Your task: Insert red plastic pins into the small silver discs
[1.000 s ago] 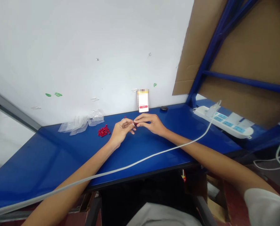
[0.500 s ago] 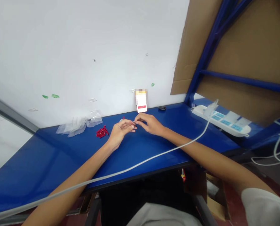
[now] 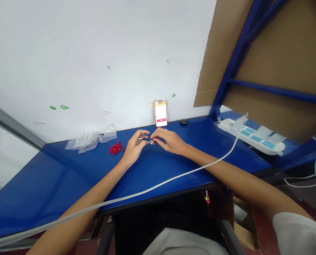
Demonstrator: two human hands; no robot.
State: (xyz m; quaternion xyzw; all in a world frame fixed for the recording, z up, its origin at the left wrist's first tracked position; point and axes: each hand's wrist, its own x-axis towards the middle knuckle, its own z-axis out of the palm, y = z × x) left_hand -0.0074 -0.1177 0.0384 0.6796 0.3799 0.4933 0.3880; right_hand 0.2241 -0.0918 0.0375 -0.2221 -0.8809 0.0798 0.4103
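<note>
Left hand (image 3: 134,147) and right hand (image 3: 171,141) pinch a tiny red plastic piece (image 3: 153,140) between their fingertips. It is likely light, stiff and slippery, best held by its ends.

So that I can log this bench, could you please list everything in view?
table: one, blue, under everything
red parts: one pile, red, left of the hands
plastic bags: several, clear, by the wall
phone: one, white, against the wall
power strip: one, white, far right
cable: one, white, across the table
small piece: one, reddish, between both hands' fingertips
left hand: one, pinching the small piece
right hand: one, pinching the small piece
</note>
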